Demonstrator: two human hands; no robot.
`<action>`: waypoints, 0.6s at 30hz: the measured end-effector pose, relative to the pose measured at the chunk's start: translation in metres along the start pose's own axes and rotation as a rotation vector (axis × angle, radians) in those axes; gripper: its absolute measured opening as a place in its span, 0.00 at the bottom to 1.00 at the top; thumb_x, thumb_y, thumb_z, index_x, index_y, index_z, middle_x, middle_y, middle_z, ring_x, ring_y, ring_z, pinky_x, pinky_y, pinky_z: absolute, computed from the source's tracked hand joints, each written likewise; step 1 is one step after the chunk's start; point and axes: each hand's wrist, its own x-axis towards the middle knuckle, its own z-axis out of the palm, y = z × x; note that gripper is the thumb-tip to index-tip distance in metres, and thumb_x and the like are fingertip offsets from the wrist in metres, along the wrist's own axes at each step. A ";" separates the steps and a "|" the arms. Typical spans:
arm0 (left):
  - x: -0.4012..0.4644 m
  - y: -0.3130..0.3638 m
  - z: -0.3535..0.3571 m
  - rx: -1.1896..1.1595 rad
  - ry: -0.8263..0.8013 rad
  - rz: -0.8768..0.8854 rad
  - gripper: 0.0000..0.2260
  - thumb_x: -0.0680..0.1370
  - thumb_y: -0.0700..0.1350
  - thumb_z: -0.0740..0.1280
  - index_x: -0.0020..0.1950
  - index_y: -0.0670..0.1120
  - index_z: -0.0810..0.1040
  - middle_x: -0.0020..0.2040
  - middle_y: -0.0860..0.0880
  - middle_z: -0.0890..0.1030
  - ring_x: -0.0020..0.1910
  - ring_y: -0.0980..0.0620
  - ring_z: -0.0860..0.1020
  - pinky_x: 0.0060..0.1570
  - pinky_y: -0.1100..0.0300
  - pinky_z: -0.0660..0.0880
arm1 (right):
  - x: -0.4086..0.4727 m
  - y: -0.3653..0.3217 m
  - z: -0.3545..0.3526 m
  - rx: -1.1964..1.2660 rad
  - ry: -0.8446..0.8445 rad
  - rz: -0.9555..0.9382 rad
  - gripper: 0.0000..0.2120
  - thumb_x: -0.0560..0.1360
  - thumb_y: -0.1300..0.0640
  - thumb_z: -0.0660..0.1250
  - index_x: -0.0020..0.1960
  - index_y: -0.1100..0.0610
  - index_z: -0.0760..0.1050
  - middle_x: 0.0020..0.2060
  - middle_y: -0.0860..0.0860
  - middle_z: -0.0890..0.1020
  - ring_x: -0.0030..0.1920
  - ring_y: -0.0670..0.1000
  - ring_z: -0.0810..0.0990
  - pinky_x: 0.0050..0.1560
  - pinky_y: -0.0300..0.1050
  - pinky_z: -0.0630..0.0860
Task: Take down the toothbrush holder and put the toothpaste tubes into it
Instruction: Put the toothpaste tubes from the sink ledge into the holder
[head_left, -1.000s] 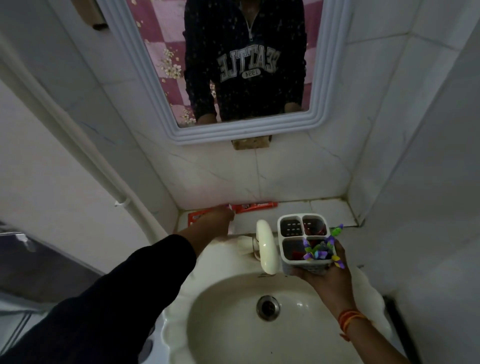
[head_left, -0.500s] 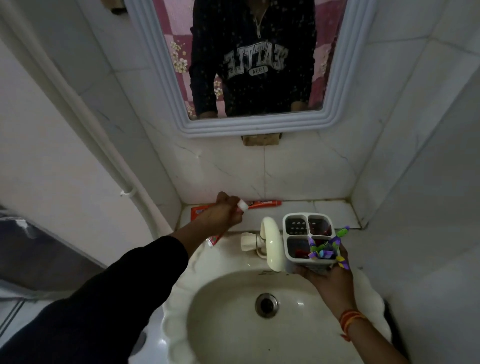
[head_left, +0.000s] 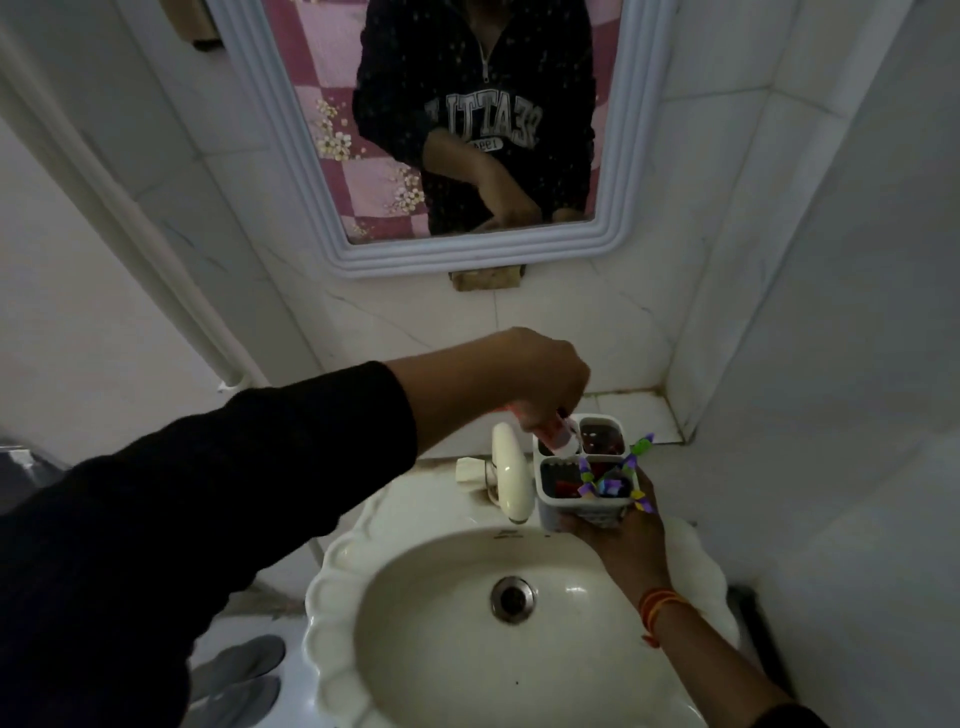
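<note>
A white toothbrush holder (head_left: 550, 512) with three compartments is held from below by my right hand (head_left: 623, 535), just right of the tap and above the basin's back edge. Colourful toothbrush heads (head_left: 608, 480) poke out of its front compartment. My left hand (head_left: 530, 379) reaches across from the left and grips a red toothpaste tube (head_left: 558, 434). The tube points cap-down, with its white cap at the rim of the holder's back-left compartment. Most of the tube is hidden under my fingers.
A cream tap (head_left: 511, 478) stands at the back of the white scalloped basin (head_left: 332, 587). A tiled ledge (head_left: 634, 410) runs behind, in the wall corner. A white-framed mirror (head_left: 467, 260) hangs above. A white pipe (head_left: 156, 249) runs down the left wall.
My left hand lifted the toothpaste tube off the ledge, carried it right and turned it cap-down over the holder. My right hand kept the holder nearly still.
</note>
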 end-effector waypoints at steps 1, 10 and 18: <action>0.005 0.009 -0.002 0.024 0.002 0.004 0.16 0.72 0.56 0.76 0.54 0.47 0.82 0.48 0.50 0.84 0.44 0.51 0.81 0.35 0.59 0.72 | -0.001 0.000 -0.001 -0.006 0.003 -0.004 0.42 0.57 0.68 0.84 0.59 0.40 0.70 0.55 0.38 0.79 0.54 0.27 0.77 0.50 0.21 0.73; 0.014 0.023 0.004 -0.281 -0.027 0.043 0.15 0.71 0.51 0.78 0.54 0.46 0.85 0.44 0.50 0.87 0.42 0.52 0.85 0.48 0.56 0.82 | -0.002 -0.004 -0.005 0.009 0.003 -0.005 0.41 0.57 0.70 0.84 0.59 0.42 0.70 0.53 0.37 0.79 0.51 0.25 0.77 0.48 0.20 0.73; 0.030 -0.055 0.063 -0.566 0.113 -0.248 0.11 0.79 0.43 0.68 0.58 0.42 0.84 0.55 0.43 0.86 0.48 0.48 0.85 0.58 0.54 0.80 | -0.002 0.000 -0.007 -0.006 -0.014 0.007 0.40 0.56 0.61 0.86 0.60 0.38 0.72 0.53 0.33 0.82 0.56 0.32 0.79 0.51 0.24 0.75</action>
